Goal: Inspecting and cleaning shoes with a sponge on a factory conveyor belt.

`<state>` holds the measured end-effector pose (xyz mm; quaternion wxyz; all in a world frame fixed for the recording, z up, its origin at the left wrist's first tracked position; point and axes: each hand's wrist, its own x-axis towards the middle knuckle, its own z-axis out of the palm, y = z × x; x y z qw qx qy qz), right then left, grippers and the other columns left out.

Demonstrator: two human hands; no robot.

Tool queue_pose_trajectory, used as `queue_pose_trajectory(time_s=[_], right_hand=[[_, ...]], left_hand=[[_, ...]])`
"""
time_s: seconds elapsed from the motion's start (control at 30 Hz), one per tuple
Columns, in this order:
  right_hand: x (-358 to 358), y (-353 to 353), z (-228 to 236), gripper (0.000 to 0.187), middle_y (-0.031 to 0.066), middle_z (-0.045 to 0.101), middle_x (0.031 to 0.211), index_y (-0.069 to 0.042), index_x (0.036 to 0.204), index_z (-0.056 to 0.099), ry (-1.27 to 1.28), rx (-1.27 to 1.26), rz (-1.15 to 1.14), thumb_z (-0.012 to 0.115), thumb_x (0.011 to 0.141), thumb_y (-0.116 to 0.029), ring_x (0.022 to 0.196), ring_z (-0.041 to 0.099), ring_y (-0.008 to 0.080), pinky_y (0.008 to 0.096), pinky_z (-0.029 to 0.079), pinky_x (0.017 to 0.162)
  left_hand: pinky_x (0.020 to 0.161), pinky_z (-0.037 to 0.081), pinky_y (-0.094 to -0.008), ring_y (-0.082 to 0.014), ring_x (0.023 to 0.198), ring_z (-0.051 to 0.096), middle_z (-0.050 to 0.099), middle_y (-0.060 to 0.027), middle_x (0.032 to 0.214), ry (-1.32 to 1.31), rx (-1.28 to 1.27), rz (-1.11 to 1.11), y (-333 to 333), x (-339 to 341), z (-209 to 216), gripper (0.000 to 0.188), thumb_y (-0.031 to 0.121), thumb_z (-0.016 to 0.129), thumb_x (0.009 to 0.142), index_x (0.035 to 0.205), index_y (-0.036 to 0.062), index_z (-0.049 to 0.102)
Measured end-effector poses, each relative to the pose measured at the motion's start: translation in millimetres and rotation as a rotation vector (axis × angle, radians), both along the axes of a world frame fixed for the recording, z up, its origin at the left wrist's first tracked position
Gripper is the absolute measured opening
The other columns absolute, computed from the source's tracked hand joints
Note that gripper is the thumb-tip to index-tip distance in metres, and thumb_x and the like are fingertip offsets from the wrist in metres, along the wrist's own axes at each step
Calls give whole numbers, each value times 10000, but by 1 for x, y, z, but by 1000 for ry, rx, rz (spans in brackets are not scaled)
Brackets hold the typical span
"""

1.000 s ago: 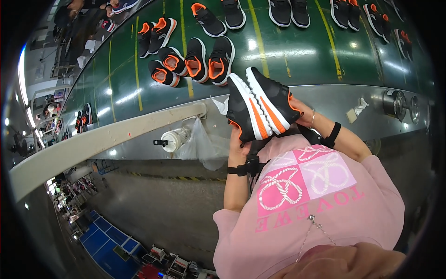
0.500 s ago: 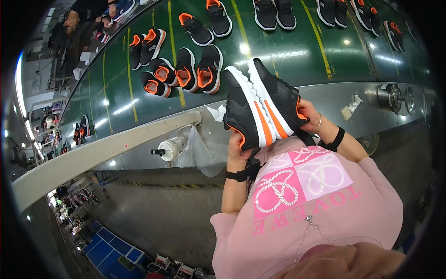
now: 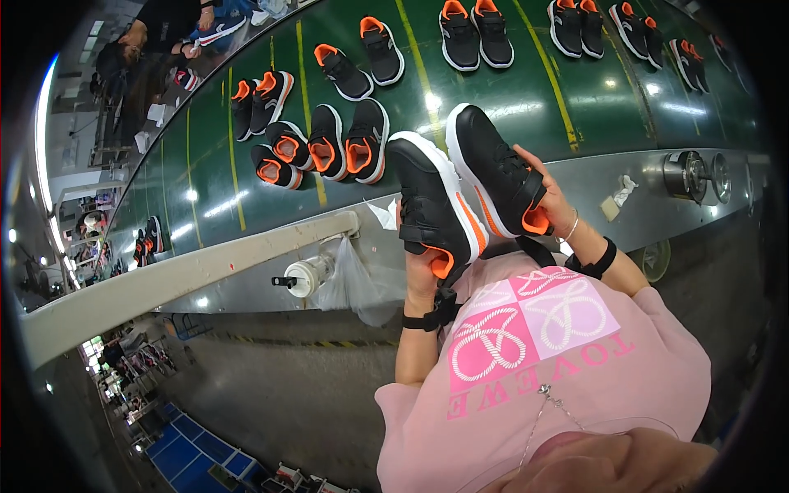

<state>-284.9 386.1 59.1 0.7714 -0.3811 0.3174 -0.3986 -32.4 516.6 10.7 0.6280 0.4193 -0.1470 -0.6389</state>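
Note:
I hold up a pair of black sneakers with white soles and orange linings, one in each hand, in front of my chest. My left hand [image 3: 421, 275] grips the left sneaker [image 3: 423, 181] at its heel, some fingers hidden behind and inside it. My right hand [image 3: 555, 201] is wrapped round the heel end of the right sneaker [image 3: 493, 160], with fingers along its outer side. Both toes point away from me, and the uppers with their straps face up. The soles lean close together in the middle, orange patches showing near the heels.
Pairs of similar sneakers [image 3: 367, 141] stand on a green conveyor belt [image 3: 509, 107] with yellow lines. A metal ledge [image 3: 575, 177] borders it, holding a steel container [image 3: 686, 175]. A beige bar [image 3: 189, 255], a white cup [image 3: 306, 277] and a plastic bag [image 3: 349, 279] are at left. Another person [image 3: 156, 37] works far left.
Both sneakers have turned so their uppers show more and the soles less. Their toes have spread apart. The sneakers on the belt have shifted slightly nearer.

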Motion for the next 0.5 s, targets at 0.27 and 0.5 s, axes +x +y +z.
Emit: queue_pose_trajectory(time_s=[0.27,0.5], right_hand=[[-4,5,2,580,131,472,1399,-76,1374,549,339,-547,-203,669,813,11,1296,480,226,311,379,1084],[-12,7,-3,534,160,439,1389,-116,1248,641,539,-770,-335,713,728,-20,1229,506,304,386,385,1078]], left_hand=[[1046,460,-363,-222,1239,539,469,-94,1435,-414,-264,86,-14,-14,21,790,-16,592,904,1565,163,198],[1073,394,-391,-336,1289,483,401,-185,1450,-1034,-387,168,-21,-23,13,700,-8,683,784,1436,136,470]])
